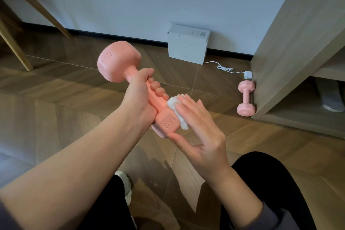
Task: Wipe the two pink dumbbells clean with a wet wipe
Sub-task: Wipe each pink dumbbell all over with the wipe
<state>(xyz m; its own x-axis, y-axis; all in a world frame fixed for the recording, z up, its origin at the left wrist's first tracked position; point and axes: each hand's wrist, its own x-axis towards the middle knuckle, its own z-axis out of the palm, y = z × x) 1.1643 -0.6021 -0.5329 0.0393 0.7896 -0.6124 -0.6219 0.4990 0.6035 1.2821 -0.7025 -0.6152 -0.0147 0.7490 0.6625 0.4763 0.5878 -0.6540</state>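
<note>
My left hand grips the handle of a pink dumbbell held in the air, tilted with one head up and to the left and the other head down near me. A white wet wipe lies against the near head, and my right hand presses it there with straight fingers, thumb under the head. The second pink dumbbell lies on the floor at the right, beside the cabinet corner.
A white box stands against the wall, its white cable and plug running to the cabinet. A wooden cabinet with open low shelves fills the right. Wooden chair legs stand at the left. My knees and a white shoe are below.
</note>
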